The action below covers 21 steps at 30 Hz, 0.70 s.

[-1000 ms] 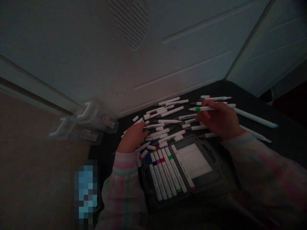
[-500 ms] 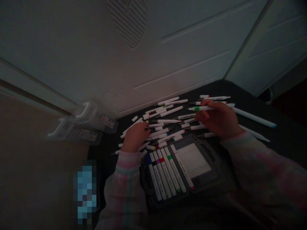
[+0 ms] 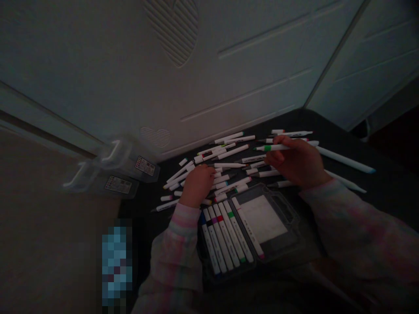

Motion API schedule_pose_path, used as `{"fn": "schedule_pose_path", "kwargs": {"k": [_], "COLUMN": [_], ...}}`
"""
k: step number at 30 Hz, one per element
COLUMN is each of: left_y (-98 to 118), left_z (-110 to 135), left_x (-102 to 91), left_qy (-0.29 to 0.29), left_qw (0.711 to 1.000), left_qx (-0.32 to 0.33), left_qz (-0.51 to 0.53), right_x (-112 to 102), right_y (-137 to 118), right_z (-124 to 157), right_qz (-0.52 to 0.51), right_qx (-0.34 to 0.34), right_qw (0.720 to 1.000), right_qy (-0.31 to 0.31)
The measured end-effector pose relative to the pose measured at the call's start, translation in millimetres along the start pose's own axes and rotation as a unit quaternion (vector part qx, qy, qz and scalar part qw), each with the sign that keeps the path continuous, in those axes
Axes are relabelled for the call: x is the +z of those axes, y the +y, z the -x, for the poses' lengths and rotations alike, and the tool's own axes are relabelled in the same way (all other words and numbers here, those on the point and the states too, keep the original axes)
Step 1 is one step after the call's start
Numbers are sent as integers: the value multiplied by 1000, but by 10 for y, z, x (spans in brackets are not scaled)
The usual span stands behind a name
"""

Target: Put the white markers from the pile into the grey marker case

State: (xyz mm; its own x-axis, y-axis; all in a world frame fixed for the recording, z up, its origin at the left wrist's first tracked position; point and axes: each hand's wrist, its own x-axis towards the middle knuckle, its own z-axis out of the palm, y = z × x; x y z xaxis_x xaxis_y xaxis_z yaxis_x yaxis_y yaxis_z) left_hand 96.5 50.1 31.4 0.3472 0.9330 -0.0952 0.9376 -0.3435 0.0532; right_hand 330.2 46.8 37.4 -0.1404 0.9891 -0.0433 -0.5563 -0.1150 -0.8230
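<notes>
I think I am in a home, in a dim room. Behind the pile of pens (image 3: 229, 168) stand white panelled doors (image 3: 229, 65), and beside it lies carpet (image 3: 42, 226).

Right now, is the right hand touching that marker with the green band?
Touching. The head view shows the right hand with its fingertips closed around the green-banded marker, lifting it clear of the loose markers on the dark surface.
</notes>
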Motion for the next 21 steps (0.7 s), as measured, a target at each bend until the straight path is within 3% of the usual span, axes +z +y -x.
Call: {"fn": "schedule_pose_path", "kwargs": {"k": [14, 21], "left_y": [-96, -139], "left_z": [24, 46], "left_x": [-48, -70], "left_qy": [-41, -18], "left_qw": [998, 999], "left_qx": [-47, -42], "left_qz": [-17, 24], "right_x": [-3, 7], "right_y": [-4, -15], "right_z": [2, 5], "right_qz": [2, 46], "right_qx": [0, -14], "right_qw": [1000, 999], "right_qy": [-2, 4]}}
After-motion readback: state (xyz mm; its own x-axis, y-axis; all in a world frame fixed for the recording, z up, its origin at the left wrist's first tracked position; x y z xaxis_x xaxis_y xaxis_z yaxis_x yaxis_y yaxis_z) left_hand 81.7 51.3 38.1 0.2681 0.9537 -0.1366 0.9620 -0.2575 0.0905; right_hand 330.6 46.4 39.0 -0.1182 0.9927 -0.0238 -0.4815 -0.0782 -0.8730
